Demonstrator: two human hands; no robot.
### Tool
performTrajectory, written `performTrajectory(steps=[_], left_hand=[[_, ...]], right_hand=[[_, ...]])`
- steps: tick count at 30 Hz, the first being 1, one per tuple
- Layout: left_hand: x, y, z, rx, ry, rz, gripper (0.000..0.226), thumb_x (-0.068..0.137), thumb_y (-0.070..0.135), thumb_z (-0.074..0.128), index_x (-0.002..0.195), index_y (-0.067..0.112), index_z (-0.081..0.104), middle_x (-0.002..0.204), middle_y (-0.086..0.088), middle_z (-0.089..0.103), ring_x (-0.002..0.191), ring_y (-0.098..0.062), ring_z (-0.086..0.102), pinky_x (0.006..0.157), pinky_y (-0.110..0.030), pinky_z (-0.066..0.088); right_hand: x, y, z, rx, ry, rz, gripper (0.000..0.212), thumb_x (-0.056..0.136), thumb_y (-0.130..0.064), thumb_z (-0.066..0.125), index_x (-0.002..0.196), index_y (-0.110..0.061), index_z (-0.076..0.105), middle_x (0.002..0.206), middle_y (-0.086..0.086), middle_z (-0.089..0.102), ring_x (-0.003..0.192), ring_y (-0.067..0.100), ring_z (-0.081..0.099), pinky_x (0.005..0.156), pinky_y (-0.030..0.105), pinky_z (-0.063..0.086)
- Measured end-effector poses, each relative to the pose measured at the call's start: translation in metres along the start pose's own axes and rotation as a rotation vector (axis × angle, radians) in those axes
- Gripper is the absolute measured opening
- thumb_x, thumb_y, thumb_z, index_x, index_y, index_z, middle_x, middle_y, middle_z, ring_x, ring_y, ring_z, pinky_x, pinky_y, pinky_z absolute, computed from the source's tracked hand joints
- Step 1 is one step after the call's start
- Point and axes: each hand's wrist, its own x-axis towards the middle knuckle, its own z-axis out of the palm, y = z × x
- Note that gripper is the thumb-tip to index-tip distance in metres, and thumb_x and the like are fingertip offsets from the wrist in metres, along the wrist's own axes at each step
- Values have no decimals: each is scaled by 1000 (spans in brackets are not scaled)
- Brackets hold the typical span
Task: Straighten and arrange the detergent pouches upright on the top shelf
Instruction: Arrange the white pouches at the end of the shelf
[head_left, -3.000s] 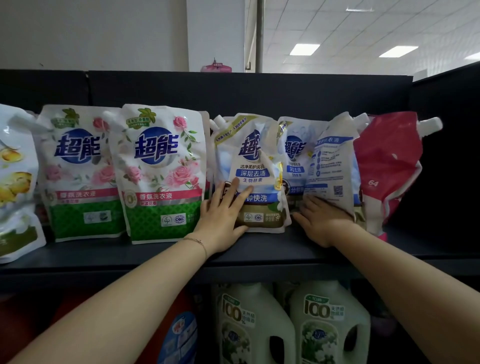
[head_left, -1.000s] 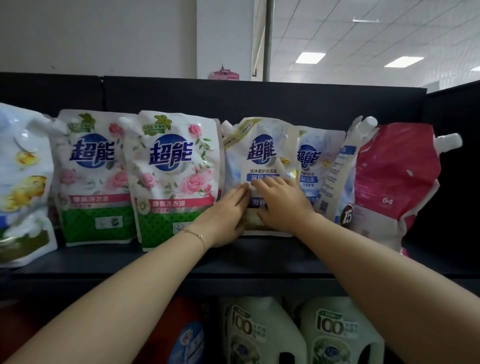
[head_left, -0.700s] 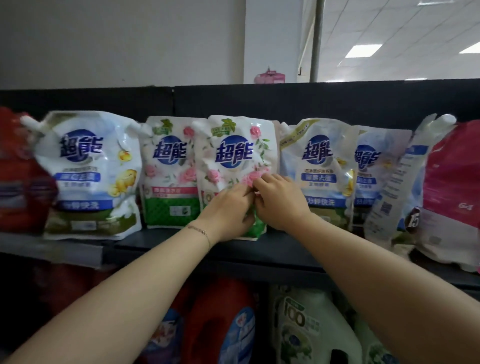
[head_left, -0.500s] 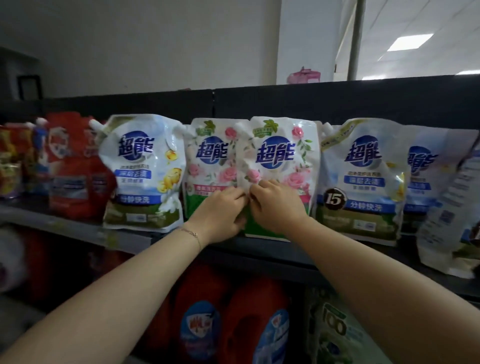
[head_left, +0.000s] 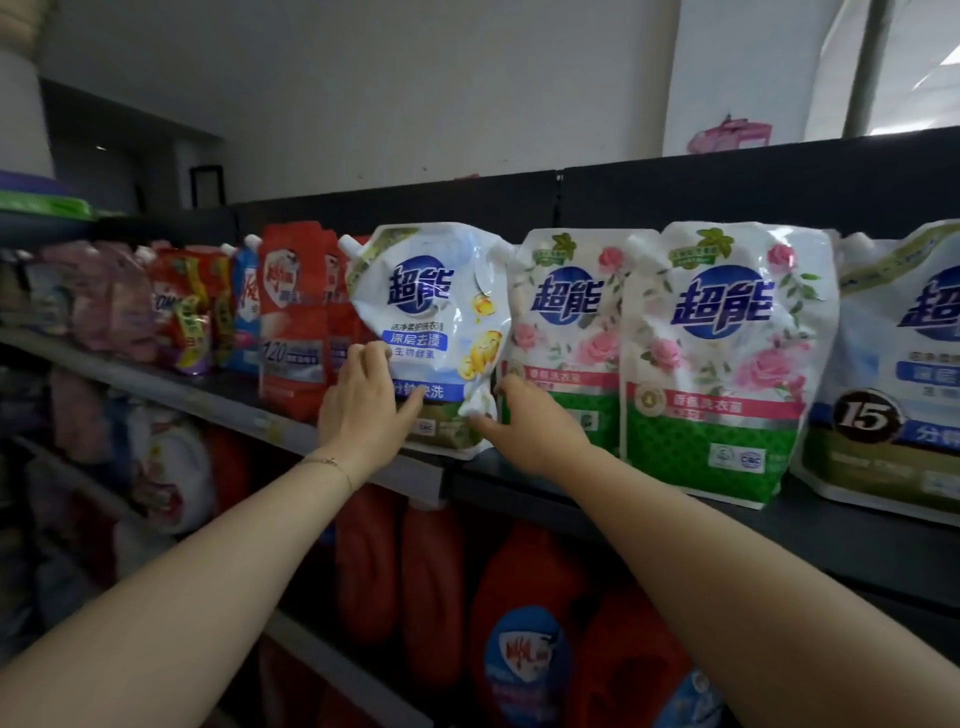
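Detergent pouches stand in a row along the top shelf (head_left: 857, 535), all sealed, so their contents cannot be seen. Both hands are on the white pouch with yellow print (head_left: 436, 332), which sits on its base at the shelf's front edge. Its long axis is roughly upright, with the top leaning a little to the left. The printed front faces outward and the capped spout at its upper left corner points up and left. The left hand (head_left: 363, 410) grips the pouch's left edge, fingers curled round it and thumb lying across the front. The right hand (head_left: 530, 421) pinches the crumpled lower right corner.

Touching this pouch on the right, two rose-print pouches (head_left: 722, 358) stand upright side by side, fronts outward, with another white pouch (head_left: 904, 374) beyond them at the frame's right edge. To the left stand red pouches (head_left: 293, 312), their spouts up. Red jugs (head_left: 431, 587) fill the shelf below.
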Motion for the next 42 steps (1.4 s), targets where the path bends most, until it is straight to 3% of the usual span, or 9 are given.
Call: performTrajectory(steps=[8, 13, 18, 22, 24, 28, 30, 35, 42], left_hand=[[11, -48, 17, -246, -326, -206, 73, 79, 58, 63, 126, 10, 35, 134, -8, 45, 124, -29, 42, 100, -44, 40], [24, -61, 22, -609, -479, -260, 98, 72, 54, 72, 146, 15, 21, 148, 1, 35, 134, -18, 35, 106, -30, 31], [35, -67, 39, -731, -595, -357, 138, 45, 60, 83, 151, 17, 7, 148, -1, 36, 135, -20, 36, 113, -37, 30], [32, -60, 54, -695, -387, -450, 93, 43, 47, 92, 114, 10, 47, 123, -4, 53, 116, -21, 52, 103, -36, 43], [26, -52, 56, -674, -255, -452, 72, 48, 38, 94, 97, 16, 46, 105, 1, 48, 108, -17, 50, 100, -31, 43], [18, -42, 58, -686, -166, -463, 111, 30, 55, 91, 117, 7, 42, 115, -4, 37, 124, -24, 40, 107, -38, 37], [15, -42, 59, -694, -117, -488, 107, 39, 45, 95, 121, 3, 42, 120, -6, 37, 125, -24, 39, 107, -38, 37], [7, -32, 50, -736, -1, -506, 119, 21, 69, 84, 113, 2, 50, 116, -7, 44, 118, -23, 44, 100, -41, 44], [-8, -13, 48, -767, 61, -410, 98, 30, 68, 87, 102, 8, 59, 109, -6, 54, 105, -15, 53, 86, -33, 51]], right_hand=[[27, -9, 49, 399, 40, 280, 94, 66, -66, 72, 132, -9, 38, 127, 7, 44, 113, 23, 50, 92, 39, 49], [30, -1, 63, 585, 83, 295, 75, 62, -61, 78, 115, -18, 47, 116, -3, 58, 101, 14, 58, 83, 34, 51], [32, 0, 65, 611, 130, 281, 67, 67, -52, 80, 111, -15, 44, 109, -2, 59, 95, 13, 58, 75, 28, 48], [31, 1, 68, 596, 197, 266, 61, 68, -45, 82, 102, -14, 43, 100, 0, 58, 83, 6, 55, 62, 19, 42], [30, 3, 66, 577, 227, 264, 60, 68, -43, 83, 100, -12, 43, 94, 0, 56, 77, 2, 52, 56, 16, 37], [28, 4, 65, 587, 283, 269, 60, 66, -41, 85, 97, -11, 42, 94, 4, 56, 78, 7, 54, 57, 18, 40], [27, 3, 64, 595, 308, 266, 61, 65, -41, 85, 97, -12, 42, 96, 4, 57, 82, 9, 56, 59, 18, 42], [14, -2, 54, 635, 372, 233, 62, 65, -41, 85, 101, -12, 44, 96, -1, 58, 85, 7, 57, 63, 17, 44], [-20, 5, 30, 609, 430, 173, 60, 65, -44, 84, 101, -15, 46, 96, -4, 60, 87, 7, 60, 70, 24, 51]])
